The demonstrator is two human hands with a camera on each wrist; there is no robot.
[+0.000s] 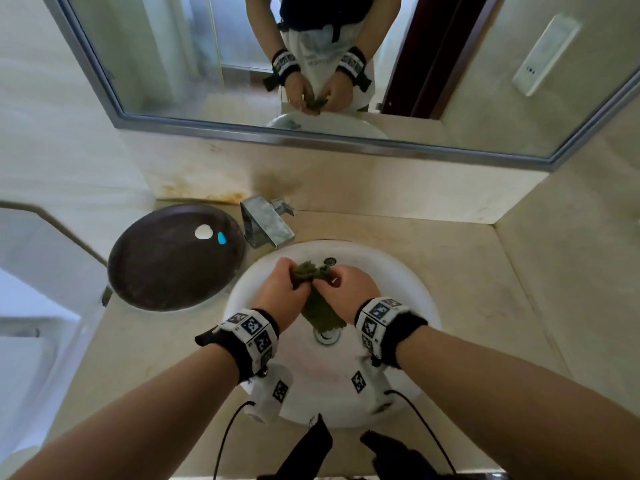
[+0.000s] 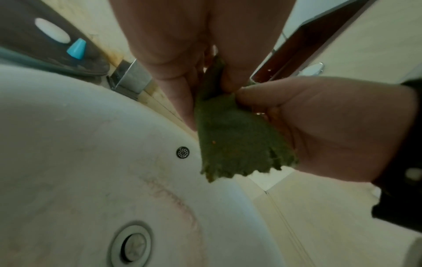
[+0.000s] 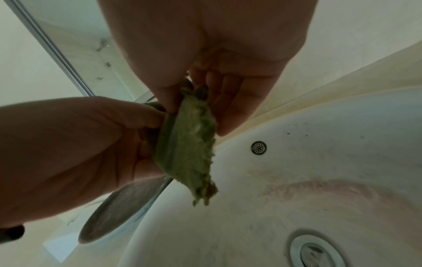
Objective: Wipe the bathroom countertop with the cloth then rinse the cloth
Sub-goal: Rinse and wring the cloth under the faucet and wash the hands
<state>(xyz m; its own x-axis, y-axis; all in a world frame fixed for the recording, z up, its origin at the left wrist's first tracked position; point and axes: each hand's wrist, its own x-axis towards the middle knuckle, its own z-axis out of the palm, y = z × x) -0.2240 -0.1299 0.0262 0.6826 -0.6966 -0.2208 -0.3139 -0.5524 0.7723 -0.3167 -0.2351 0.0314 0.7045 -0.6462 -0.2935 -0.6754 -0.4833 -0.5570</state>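
Note:
A green cloth hangs bunched over the white round sink. My left hand and right hand both grip its upper part, knuckles close together, above the drain. The cloth's frayed lower end dangles free below the fingers, seen also from the right wrist as the cloth. The chrome faucet stands at the sink's back left; no water stream shows. The beige countertop surrounds the basin.
A dark round tray with a white soap and a small blue cap lies left of the sink. A mirror hangs on the wall behind. The overflow hole sits in the basin wall.

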